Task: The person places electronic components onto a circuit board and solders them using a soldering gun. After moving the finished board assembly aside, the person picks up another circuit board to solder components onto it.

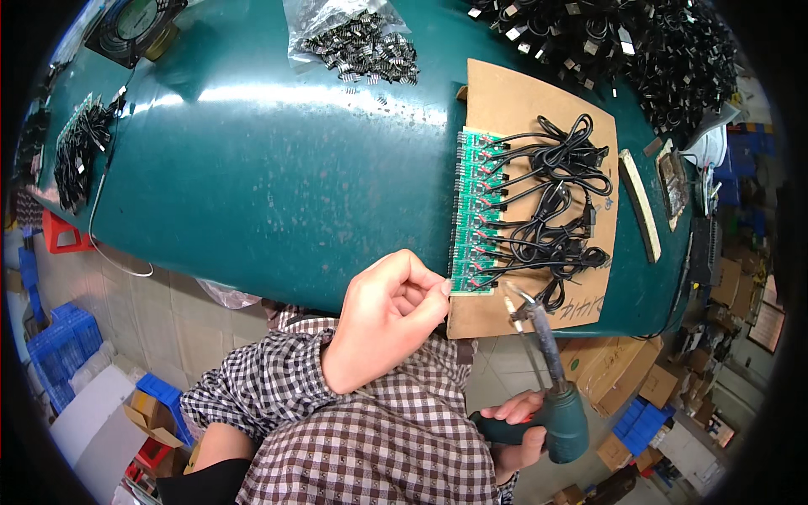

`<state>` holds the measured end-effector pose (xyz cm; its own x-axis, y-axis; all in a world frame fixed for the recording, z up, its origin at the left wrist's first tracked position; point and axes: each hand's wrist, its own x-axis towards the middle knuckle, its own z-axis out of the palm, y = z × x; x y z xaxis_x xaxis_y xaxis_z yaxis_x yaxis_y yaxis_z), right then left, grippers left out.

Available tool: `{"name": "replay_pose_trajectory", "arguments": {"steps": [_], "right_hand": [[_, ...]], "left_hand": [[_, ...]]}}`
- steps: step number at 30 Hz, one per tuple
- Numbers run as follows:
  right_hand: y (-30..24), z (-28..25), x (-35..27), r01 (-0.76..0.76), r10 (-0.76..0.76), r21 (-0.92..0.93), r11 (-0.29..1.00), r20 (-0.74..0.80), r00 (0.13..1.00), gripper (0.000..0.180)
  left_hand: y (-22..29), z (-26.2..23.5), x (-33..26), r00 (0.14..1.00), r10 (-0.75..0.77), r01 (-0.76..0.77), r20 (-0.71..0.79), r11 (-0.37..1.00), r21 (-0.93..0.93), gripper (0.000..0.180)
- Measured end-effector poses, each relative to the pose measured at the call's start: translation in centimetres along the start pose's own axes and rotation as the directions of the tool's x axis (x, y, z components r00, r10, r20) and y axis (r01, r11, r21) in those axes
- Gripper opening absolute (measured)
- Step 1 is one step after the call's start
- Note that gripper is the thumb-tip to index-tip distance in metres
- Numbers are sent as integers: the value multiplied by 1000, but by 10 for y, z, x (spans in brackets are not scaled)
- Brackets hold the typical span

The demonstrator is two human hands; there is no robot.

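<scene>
My left hand (383,316) is closed in a pinch at the lower left corner of a green circuit board panel (476,210). Whatever lies between its thumb and forefinger is too small to make out. The panel stands along the left part of a brown cardboard sheet (530,93). Black cables (555,215) run from its right side, several of them coiled, and small black connectors line its left edge. My right hand (523,411) grips a soldering gun (566,425) with a green body. The gun's tip points up, just below and right of the panel, apart from it.
A plastic bag spilling small connectors (362,50) lies at the table's far side. Piled black cables (606,38) fill the far right. A pale strip (641,206) lies right of the cardboard. More bundled cables (80,156) and a fan (135,25) sit at left on the green table (278,177).
</scene>
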<state>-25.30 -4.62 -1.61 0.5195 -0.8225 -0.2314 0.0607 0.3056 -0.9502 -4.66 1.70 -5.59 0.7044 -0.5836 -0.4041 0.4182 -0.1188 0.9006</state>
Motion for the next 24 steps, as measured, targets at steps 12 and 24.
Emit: {"name": "replay_pose_trajectory", "arguments": {"steps": [12, 24], "right_hand": [[-23, -45, 84, 193, -159, 363, 911, -121, 980, 39], [-51, -122, 158, 146, -24, 674, 724, -187, 982, 34]], "left_hand": [[36, -17, 14, 997, -25, 23, 79, 1000, 20, 29], [53, 4, 74, 957, 289, -251, -39, 887, 388, 16]]}}
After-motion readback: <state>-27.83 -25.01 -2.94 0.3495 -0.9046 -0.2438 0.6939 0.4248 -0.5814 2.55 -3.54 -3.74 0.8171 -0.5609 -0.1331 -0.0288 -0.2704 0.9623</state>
